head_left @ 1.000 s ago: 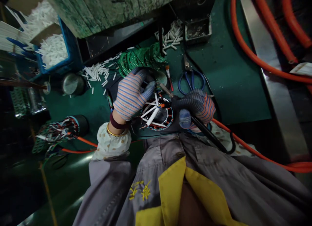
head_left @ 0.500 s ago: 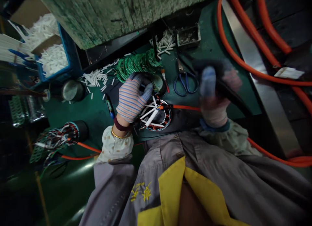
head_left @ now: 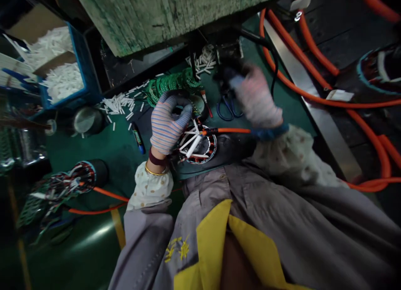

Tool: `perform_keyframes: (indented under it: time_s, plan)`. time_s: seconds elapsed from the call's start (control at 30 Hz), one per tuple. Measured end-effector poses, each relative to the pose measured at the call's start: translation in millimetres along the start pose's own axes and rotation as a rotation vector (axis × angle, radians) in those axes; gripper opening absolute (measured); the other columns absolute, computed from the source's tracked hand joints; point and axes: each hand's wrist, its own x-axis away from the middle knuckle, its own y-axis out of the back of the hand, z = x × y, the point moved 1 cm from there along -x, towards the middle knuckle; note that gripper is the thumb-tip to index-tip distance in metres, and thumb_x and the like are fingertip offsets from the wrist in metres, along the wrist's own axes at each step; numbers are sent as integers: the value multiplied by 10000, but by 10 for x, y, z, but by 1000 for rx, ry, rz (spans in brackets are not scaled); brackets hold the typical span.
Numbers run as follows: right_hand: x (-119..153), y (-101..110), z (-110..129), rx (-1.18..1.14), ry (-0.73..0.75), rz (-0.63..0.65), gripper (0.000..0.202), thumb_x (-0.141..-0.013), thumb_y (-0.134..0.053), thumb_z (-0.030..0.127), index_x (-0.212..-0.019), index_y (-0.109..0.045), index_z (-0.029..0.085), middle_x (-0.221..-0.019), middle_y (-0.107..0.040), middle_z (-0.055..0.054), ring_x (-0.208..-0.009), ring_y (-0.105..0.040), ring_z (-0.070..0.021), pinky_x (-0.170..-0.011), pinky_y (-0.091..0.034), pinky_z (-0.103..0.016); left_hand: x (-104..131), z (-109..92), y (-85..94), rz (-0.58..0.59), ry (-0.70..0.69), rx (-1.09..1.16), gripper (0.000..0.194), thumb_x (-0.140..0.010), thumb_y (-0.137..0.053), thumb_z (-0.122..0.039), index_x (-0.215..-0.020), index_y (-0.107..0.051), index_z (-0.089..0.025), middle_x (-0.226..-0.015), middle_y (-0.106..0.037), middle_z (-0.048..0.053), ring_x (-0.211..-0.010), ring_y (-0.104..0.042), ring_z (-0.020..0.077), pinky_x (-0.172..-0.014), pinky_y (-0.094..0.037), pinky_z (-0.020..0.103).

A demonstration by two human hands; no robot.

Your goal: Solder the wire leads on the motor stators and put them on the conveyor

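Note:
My left hand (head_left: 167,125), in a striped glove with dark fingertips, is curled in a pinch at the upper left rim of a motor stator (head_left: 213,150). Thin wires show beside its fingertips; what they hold is hidden. White sleeves (head_left: 194,146) lie across the stator, and an orange cable (head_left: 233,130) runs right from it. My right hand (head_left: 255,98), gloved and motion-blurred, is closed around a dark tool (head_left: 230,69) whose shape is unclear. Blue-handled scissors (head_left: 224,110) lie just below it, with a small red brush (head_left: 206,104) to their left.
Green perforated strips (head_left: 171,86) and loose white tubes (head_left: 117,104) lie behind my left hand. A blue bin (head_left: 77,56) of white tubes stands at left, near a metal cup (head_left: 88,119) and marker (head_left: 138,137). Another wired stator (head_left: 99,173) sits lower left. Thick orange cables (head_left: 313,73) cross the right.
My right hand has moved up and left with the dark tool, toward the metal tray at the back. My left hand stays at the stator. The whole view has shifted a little.

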Motion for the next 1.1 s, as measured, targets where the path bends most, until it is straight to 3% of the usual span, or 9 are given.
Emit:
perform_keyframes:
  time_s: [0.1,0.23,0.4,0.5,0.6,0.73,0.83,0.97,1.1]
  plan:
    - [414,-188,37,21,85,87,658,-1146,-688,842,-1213,-894,221,-1152,-912,-89,-1126,-853,-285,-1108,-730,-505,-8,-121,-20,-29,-16,50,284,-1206,-725,-452,-1034,-799,-238,-1101,-807,61,-1104,-788,269,-1031,-678,440]
    - [696,-317,55,295,267,-12,512,-1159,-712,747,-1190,-901,272,-1145,-905,-108,-1124,-826,-318,-1177,-675,-552,118,-257,206,-81,-6,1,254,-1203,-721,-417,-1096,-864,-236,-1279,-851,82,-1238,-810,282,-1129,-674,446]
    - [751,-322,-19,503,358,-72,443,-1188,-678,668,-1266,-874,278,-1166,-890,-116,-1140,-806,-341,-1147,-654,-556,758,324,748,-313,338,-294,370,-1219,-666,-537,-1339,-817,-222,-1340,-827,124,-1323,-783,366,-1148,-674,583]
    - [839,-270,-27,524,374,-104,487,-1223,-593,652,-1308,-865,257,-1173,-893,-126,-1117,-813,-333,-1091,-660,-521,1165,692,792,-205,668,-465,455,-1072,-790,-556,-1324,-808,-177,-1317,-816,210,-1299,-774,450,-1197,-645,682]
    - [990,-113,70,605,416,-133,501,-1231,-565,610,-1431,-851,250,-1203,-903,-133,-1116,-819,-343,-1042,-653,-516,1332,563,730,57,634,-241,509,-1093,-680,-554,-1439,-820,-208,-1453,-847,189,-1385,-781,425,-1280,-635,627]
    - [1226,37,252,611,606,12,309,-1218,-650,433,-1396,-869,305,-1125,-914,-72,-1052,-832,-290,-951,-652,-455,1261,38,868,384,509,-51,513,-1095,-668,-581,-1416,-914,-266,-1271,-895,98,-1161,-851,351,-1104,-715,466]
    - [1383,-133,332,626,771,250,266,-1258,-608,334,-1361,-853,333,-1241,-934,-9,-1200,-841,-235,-1159,-671,-478,1209,-101,1092,460,496,-146,473,-1022,-709,-576,-1305,-965,-298,-1152,-891,78,-1049,-861,345,-1025,-734,446]
    - [1251,-599,309,826,712,333,233,-1234,-637,198,-1258,-838,311,-1265,-940,31,-1211,-834,-194,-1344,-604,-539,988,249,1242,254,515,-257,426,-996,-726,-657,-1362,-927,-576,-1333,-914,-34,-1299,-849,483,-1195,-685,689]
    - [872,-704,236,893,671,552,196,-1201,-678,222,-1101,-830,293,-1183,-930,7,-1188,-819,-241,-1127,-629,-510,490,637,1117,48,571,-483,556,-802,-766,-667,-1287,-762,-939,-839,-801,-48,-1170,-787,613,-949,-619,788]
